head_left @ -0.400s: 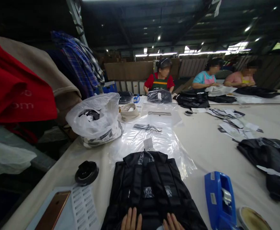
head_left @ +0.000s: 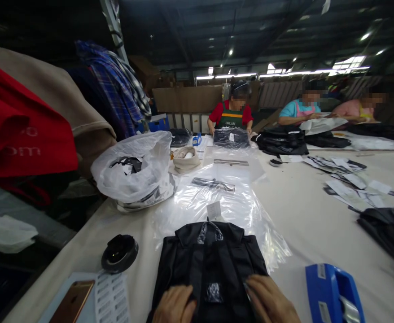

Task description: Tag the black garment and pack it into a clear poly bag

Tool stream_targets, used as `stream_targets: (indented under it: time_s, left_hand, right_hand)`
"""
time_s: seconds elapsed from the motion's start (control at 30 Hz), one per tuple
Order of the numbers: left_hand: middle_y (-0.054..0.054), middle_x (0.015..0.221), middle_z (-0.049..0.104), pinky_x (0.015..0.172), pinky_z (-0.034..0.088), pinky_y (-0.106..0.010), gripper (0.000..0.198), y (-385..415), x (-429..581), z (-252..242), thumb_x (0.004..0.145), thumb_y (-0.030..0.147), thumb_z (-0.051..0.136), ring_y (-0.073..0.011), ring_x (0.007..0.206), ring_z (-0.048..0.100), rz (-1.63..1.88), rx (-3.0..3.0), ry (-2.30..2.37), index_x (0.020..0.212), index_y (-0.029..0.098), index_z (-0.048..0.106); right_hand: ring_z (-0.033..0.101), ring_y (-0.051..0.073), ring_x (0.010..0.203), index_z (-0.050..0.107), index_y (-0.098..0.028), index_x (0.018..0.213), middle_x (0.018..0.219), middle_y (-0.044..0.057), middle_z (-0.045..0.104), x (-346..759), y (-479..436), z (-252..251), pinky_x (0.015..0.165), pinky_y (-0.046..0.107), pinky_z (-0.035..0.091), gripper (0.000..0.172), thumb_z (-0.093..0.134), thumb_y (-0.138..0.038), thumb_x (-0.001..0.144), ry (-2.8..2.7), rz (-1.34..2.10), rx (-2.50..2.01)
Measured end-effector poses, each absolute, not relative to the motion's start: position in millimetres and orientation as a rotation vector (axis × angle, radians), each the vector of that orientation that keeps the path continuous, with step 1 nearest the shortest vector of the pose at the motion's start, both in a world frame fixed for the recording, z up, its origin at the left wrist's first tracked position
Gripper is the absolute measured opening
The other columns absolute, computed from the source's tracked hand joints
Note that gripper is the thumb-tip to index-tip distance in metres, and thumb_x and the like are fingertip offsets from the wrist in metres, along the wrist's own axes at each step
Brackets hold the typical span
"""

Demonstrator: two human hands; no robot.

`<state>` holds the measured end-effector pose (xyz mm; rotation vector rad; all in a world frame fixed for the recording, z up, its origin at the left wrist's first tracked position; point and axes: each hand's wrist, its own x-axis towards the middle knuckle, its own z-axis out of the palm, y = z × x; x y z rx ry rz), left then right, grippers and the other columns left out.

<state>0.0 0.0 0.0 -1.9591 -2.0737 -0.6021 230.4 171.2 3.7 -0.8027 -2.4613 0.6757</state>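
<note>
A folded black garment [head_left: 210, 260] lies on the white table [head_left: 304, 220] in front of me, its collar on a clear plastic bag [head_left: 224, 197]. My left hand [head_left: 175, 306] rests on the garment's lower left part, fingers bent and pressed on the cloth. My right hand [head_left: 273, 299] lies on its lower right part, fingers curled at the cloth's edge. A small piece of clear tape [head_left: 213, 291] sits between the hands.
A blue tape dispenser [head_left: 334, 294] stands at the right, a black tape roll [head_left: 119, 253], a phone [head_left: 72, 301] and a label sheet [head_left: 111, 298] at the left. A white bag [head_left: 133, 172] is further back. Three people work at the far end. Black garments [head_left: 388, 231] and paper tags [head_left: 348, 184] lie right.
Both hands have moved up onto the garment and now show more fully. The camera has turned slightly left and down, shifting everything to the right.
</note>
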Motion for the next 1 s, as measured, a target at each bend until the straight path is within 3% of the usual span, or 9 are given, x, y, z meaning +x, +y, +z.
stream_targets:
  time_s: [0.13, 0.23, 0.33, 0.4, 0.53, 0.7, 0.87, 1.0]
  left_hand:
    - [-0.01, 0.105, 0.065, 0.089, 0.05, -0.034, 0.028, 73.9, -43.3, 11.2, 0.087, 0.023, 0.038, -0.0194, 0.101, 0.059, -0.661, -1.774, -2.501, 0.103, 0.015, 0.059]
    - [-0.014, 0.127, 0.052, 0.104, 0.036, -0.04, 0.04, 130.9, -55.7, 0.8, 0.083, 0.021, 0.039, -0.0236, 0.121, 0.044, -0.401, -1.79, -2.841, 0.119, 0.009, 0.05]
    - [-0.017, 0.14, 0.035, 0.109, 0.025, -0.039, 0.056, 173.8, -58.5, -8.2, 0.081, 0.031, 0.043, -0.0266, 0.131, 0.028, -0.174, -1.816, -3.079, 0.13, 0.004, 0.038]
    - [-0.019, 0.137, 0.038, 0.107, 0.027, -0.04, 0.063, 192.8, -60.2, -12.5, 0.079, 0.038, 0.046, -0.0291, 0.129, 0.031, -0.129, -1.829, -3.129, 0.13, 0.003, 0.037]
    - [-0.016, 0.118, 0.055, 0.098, 0.035, -0.044, 0.055, 214.7, -67.5, -20.3, 0.073, 0.045, 0.051, -0.0315, 0.114, 0.046, -0.09, -1.856, -3.131, 0.115, 0.009, 0.053]
    - [-0.012, 0.102, 0.063, 0.085, 0.041, -0.04, 0.043, 225.5, -75.4, -21.9, 0.065, 0.046, 0.057, -0.0301, 0.099, 0.056, -0.04, -1.871, -3.147, 0.094, 0.015, 0.061]
    - [-0.003, 0.085, 0.067, 0.07, 0.041, -0.03, 0.021, 216.7, -71.5, -6.7, 0.067, 0.04, 0.057, -0.0224, 0.084, 0.061, -0.086, -1.873, -3.117, 0.077, 0.021, 0.061]
    - [0.001, 0.076, 0.067, 0.061, 0.037, -0.027, 0.017, 203.2, -63.6, 9.4, 0.067, 0.039, 0.058, -0.019, 0.076, 0.062, -0.24, -1.9, -3.075, 0.072, 0.022, 0.061]
  right_hand:
    - [0.055, 0.021, 0.106, 0.059, -0.019, 0.103, 0.11, 0.009, 0.061, 178.8, 245.9, -0.9, 0.095, 0.039, 0.044, 0.03, 0.039, -0.032, 0.084, -2.419, 0.824, -1.101]
    - [0.053, 0.022, 0.108, 0.058, -0.018, 0.106, 0.111, 0.009, 0.061, 142.8, 283.1, -18.1, 0.097, 0.039, 0.04, 0.032, 0.039, -0.025, 0.081, -2.46, 0.872, -1.208]
    - [0.051, 0.024, 0.111, 0.057, -0.016, 0.109, 0.114, 0.011, 0.059, 119.0, 303.8, -35.9, 0.098, 0.039, 0.038, 0.034, 0.041, -0.025, 0.08, -2.478, 0.885, -1.252]
    - [0.049, 0.026, 0.114, 0.055, -0.014, 0.113, 0.118, 0.014, 0.057, 108.7, 312.7, -45.7, 0.099, 0.041, 0.034, 0.036, 0.042, -0.026, 0.081, -2.483, 0.905, -1.292]
    - [0.047, 0.03, 0.114, 0.051, -0.011, 0.118, 0.119, 0.017, 0.055, 92.5, 330.0, -61.9, 0.097, 0.047, 0.033, 0.04, 0.036, -0.027, 0.084, -2.457, 1.006, -1.37]
    - [0.056, 0.023, 0.099, 0.049, -0.015, 0.119, 0.106, 0.012, 0.06, 69.4, 353.7, -78.1, 0.09, 0.037, 0.039, 0.045, 0.048, -0.02, 0.074, -2.332, 1.283, -1.401]
    - [0.058, 0.017, 0.068, 0.059, -0.017, 0.101, 0.071, -0.001, 0.062, 57.3, 362.1, -71.3, 0.068, 0.031, 0.045, 0.043, 0.059, -0.017, 0.058, -2.143, 1.754, -1.215]
    - [0.057, 0.016, 0.062, 0.063, -0.019, 0.08, 0.062, -0.003, 0.061, 60.6, 361.3, -45.7, 0.062, 0.031, 0.045, 0.027, 0.062, -0.026, 0.054, -1.943, 2.022, -1.001]
